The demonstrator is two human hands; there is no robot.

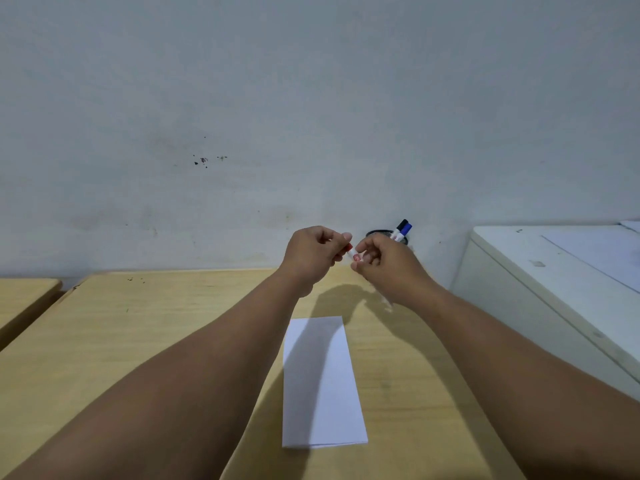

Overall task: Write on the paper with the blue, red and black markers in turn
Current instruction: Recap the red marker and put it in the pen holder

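Observation:
Both my hands are raised above the far part of the wooden table. Between them is the red marker, a white barrel with red parts. My left hand is closed around its red end, and my right hand is closed around the white barrel. Whether the cap is on or off is hidden by my fingers. A folded white paper lies flat on the table below my hands, with no writing visible on it. A black holder by the wall contains the blue marker and the black marker.
A white cabinet or appliance stands against the table's right side. A second wooden table sits at the left across a narrow gap. A pale wall runs right behind the table.

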